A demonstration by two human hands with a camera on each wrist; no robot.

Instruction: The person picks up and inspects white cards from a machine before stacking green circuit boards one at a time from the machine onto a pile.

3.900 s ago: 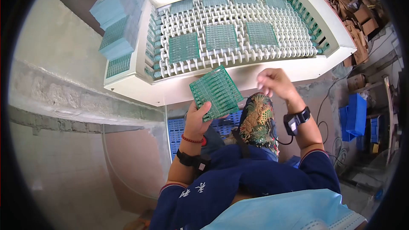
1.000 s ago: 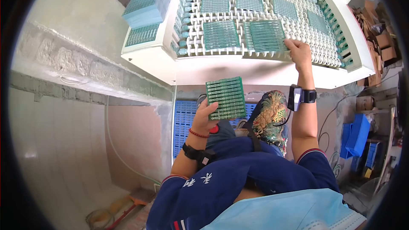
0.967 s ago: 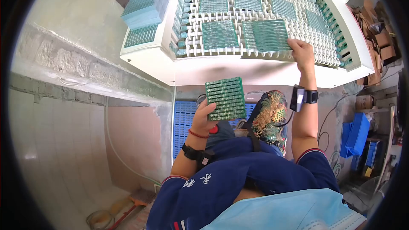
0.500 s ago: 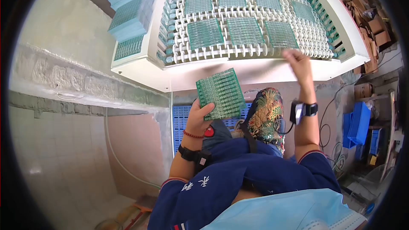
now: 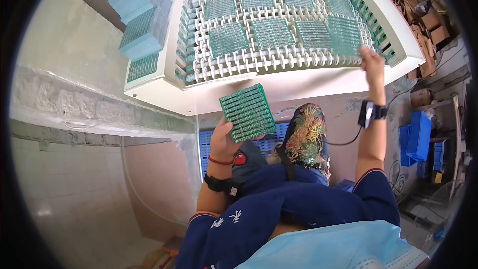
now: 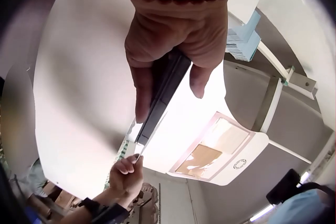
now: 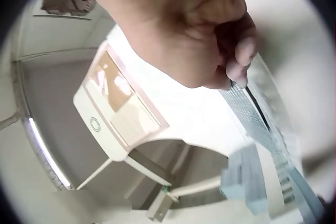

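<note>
My left hand (image 5: 224, 137) grips a stack of green circuit board panels (image 5: 247, 113) in front of the machine's edge. In the left wrist view the stack's dark side (image 6: 165, 95) shows between thumb and fingers. Over the right end of the roller conveyor (image 5: 279, 61), my right hand (image 5: 372, 65) pinches a single circuit board panel (image 5: 345, 37) by its near right corner. That panel overlaps the neighbouring panel (image 5: 312, 35) in the head view. In the right wrist view the pinched panel (image 7: 245, 109) is seen nearly edge-on below the fingertips. Several more panels lie in two rows on the white rollers.
Pale blue stacks (image 5: 144, 30) of panels stand on the machine's left side. A white frame (image 5: 214, 92) borders the conveyor. Blue bins (image 5: 417, 137) and scrap cardboard (image 5: 428, 25) are at the right. A concrete ledge (image 5: 99, 104) runs along the left.
My right hand let go of a panel in the front row, drew back with none, and now holds another farther right. The left hand keeps the stack, and the head view has shifted.
</note>
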